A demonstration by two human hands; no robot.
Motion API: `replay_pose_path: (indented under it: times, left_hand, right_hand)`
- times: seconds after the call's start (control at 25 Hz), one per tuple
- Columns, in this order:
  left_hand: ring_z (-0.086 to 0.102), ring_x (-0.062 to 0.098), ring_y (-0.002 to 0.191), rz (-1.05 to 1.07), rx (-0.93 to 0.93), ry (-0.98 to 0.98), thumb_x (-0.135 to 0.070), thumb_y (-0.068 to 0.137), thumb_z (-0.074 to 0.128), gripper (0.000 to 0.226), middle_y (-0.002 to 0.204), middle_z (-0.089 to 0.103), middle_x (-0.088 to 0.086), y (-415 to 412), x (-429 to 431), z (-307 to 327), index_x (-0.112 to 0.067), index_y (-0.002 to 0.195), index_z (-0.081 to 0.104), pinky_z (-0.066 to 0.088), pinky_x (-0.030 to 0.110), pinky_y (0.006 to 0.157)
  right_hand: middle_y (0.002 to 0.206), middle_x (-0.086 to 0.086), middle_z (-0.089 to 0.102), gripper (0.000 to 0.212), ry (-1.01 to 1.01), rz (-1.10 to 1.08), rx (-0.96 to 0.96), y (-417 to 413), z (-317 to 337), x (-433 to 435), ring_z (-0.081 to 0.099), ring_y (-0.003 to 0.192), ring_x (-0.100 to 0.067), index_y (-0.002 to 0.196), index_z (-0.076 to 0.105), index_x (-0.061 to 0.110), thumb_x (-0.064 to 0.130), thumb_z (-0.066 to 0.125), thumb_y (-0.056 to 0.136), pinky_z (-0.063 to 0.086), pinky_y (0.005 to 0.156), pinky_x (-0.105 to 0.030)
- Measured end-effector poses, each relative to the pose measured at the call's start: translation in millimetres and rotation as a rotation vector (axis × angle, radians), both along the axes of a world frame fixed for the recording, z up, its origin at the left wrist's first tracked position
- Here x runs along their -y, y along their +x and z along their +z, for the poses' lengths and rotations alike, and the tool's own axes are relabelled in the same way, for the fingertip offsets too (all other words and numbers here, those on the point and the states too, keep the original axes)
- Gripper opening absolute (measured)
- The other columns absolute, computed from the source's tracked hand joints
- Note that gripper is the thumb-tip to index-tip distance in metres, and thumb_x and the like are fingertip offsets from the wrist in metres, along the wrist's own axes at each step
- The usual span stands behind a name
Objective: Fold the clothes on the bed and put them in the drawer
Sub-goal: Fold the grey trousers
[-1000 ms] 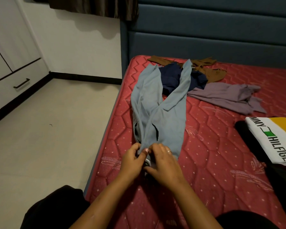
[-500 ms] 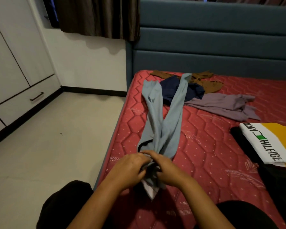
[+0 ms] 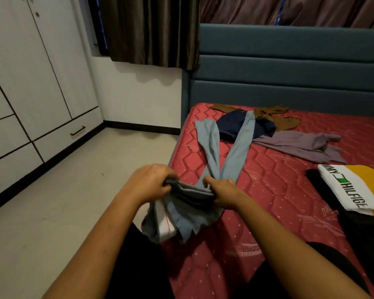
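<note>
Left hand point(image 3: 150, 182) and right hand point(image 3: 225, 192) each grip the waist end of the pale blue trousers point(image 3: 213, 145), fingers curled into the bunched cloth, the two hands a little apart. We note the waist raised at the near left edge of the red mattress point(image 3: 279, 190), with white lining hanging below the hands. Both legs lie along the mattress away from us and cross just beyond the right hand. The far end of one leg lies over a navy garment point(image 3: 229, 124). A brown garment point(image 3: 279, 120) lies behind that, and a mauve garment point(image 3: 298, 144) to its right. A folded white and yellow shirt point(image 3: 354, 188) rests on black cloth point(image 3: 363, 231) at the right. We record the wardrobe drawer point(image 3: 67, 137) closed, across the floor to the left.
</note>
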State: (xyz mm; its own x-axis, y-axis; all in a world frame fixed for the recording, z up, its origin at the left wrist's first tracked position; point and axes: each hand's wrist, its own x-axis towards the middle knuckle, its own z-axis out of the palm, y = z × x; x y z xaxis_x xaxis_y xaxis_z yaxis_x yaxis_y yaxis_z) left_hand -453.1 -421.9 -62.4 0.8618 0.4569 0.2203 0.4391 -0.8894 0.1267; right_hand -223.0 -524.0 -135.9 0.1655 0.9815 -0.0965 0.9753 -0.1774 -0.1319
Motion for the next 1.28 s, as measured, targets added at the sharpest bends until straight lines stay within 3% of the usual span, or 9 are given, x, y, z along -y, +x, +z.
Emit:
replay_pose_path:
  times: [0.28, 0.4, 0.48, 0.6, 0.72, 0.84, 0.96, 1.08, 1.28]
  left_hand:
    - [0.054, 0.022, 0.074, 0.249, 0.308, 0.212, -0.021, 0.086, 0.058, 0.01, 0.09, 0.053, 0.0, -17, -40, 3, -0.024, 0.094, 0.064, 0.032, 0.027, 0.057]
    - [0.045, 0.025, 0.089, 0.588, 0.341, 0.218, -0.019, 0.088, 0.059, 0.01, 0.102, 0.049, 0.006, -21, -53, -23, -0.016, 0.096, 0.064, 0.037, 0.034, 0.063]
    - [0.04, 0.028, 0.11, 0.715, 0.069, 0.202, -0.019, 0.086, 0.062, 0.02, 0.125, 0.045, 0.008, -17, -48, -54, -0.015, 0.105, 0.064, 0.042, 0.039, 0.081]
    - [0.027, 0.025, 0.135, 0.385, -0.228, -0.04, -0.027, 0.083, 0.061, 0.051, 0.151, 0.026, 0.001, 11, -21, -100, -0.025, 0.133, 0.048, 0.037, 0.046, 0.104]
    - [0.043, 0.024, 0.13, 0.0, -0.016, -0.571, -0.036, 0.076, 0.057, 0.072, 0.143, 0.045, 0.003, 46, 9, -112, -0.025, 0.142, 0.034, 0.04, 0.045, 0.102]
    - [0.06, 0.029, 0.105, 0.096, 0.172, -0.42, -0.022, 0.078, 0.053, 0.058, 0.119, 0.063, 0.006, 55, 5, -116, -0.023, 0.135, 0.046, 0.05, 0.04, 0.08]
    - [0.063, 0.032, 0.078, 0.142, 0.32, -0.053, -0.011, 0.071, 0.051, 0.04, 0.086, 0.066, 0.009, 50, -11, -122, -0.021, 0.105, 0.069, 0.05, 0.038, 0.059]
    - [0.06, 0.03, 0.06, 0.28, 0.428, 0.059, -0.013, 0.071, 0.056, 0.035, 0.075, 0.056, 0.006, 46, -25, -114, -0.025, 0.099, 0.073, 0.048, 0.031, 0.049]
    - [0.061, 0.035, 0.089, 0.595, 0.483, -0.135, -0.006, 0.086, 0.048, 0.038, 0.098, 0.065, 0.01, 53, -60, -74, -0.027, 0.112, 0.066, 0.048, 0.039, 0.074]
  right_hand:
    - [0.125, -0.007, 0.059, 0.036, -0.329, -0.004, 0.193, 15, -4, 3, 0.055, 0.116, -0.028, 0.124, 0.056, 0.023, 0.024, 0.058, 0.088, 0.043, 0.09, -0.037]
    - [0.123, -0.007, 0.06, 0.033, -0.351, 0.008, 0.218, 6, -21, 8, 0.054, 0.117, -0.027, 0.12, 0.056, 0.021, 0.024, 0.056, 0.088, 0.033, 0.098, -0.038]
    - [0.116, -0.007, 0.062, 0.028, -0.288, 0.048, 0.145, -6, -32, 10, 0.056, 0.111, -0.027, 0.113, 0.056, 0.019, 0.023, 0.056, 0.085, 0.033, 0.094, -0.037]
    - [0.104, -0.011, 0.064, 0.025, -0.041, 0.038, -0.183, -23, -34, 4, 0.06, 0.1, -0.032, 0.107, 0.054, 0.018, 0.022, 0.052, 0.082, 0.036, 0.073, -0.031]
    - [0.11, -0.008, 0.066, 0.034, 0.122, 0.027, -0.195, -34, -22, -15, 0.06, 0.101, -0.03, 0.118, 0.054, 0.019, 0.017, 0.056, 0.083, 0.037, 0.07, -0.031]
    - [0.093, 0.0, 0.066, 0.026, 0.221, -0.006, -0.145, -34, -5, -23, 0.062, 0.091, -0.024, 0.107, 0.059, 0.023, 0.021, 0.059, 0.081, 0.036, 0.064, -0.029]
    - [0.074, 0.008, 0.057, 0.02, 0.003, 0.075, -0.198, -23, 18, -32, 0.055, 0.076, -0.016, 0.1, 0.065, 0.022, 0.021, 0.062, 0.08, 0.035, 0.061, -0.027]
    - [0.093, -0.008, 0.067, 0.028, -0.273, 0.138, -0.136, -12, 23, -43, 0.06, 0.085, -0.024, 0.104, 0.067, 0.013, 0.028, 0.071, 0.081, 0.038, 0.067, -0.026]
    - [0.076, -0.004, 0.058, 0.044, -0.839, -0.036, 0.104, 29, -20, -40, 0.057, 0.077, -0.022, 0.115, 0.066, 0.005, 0.03, 0.076, 0.081, 0.048, 0.073, -0.03]
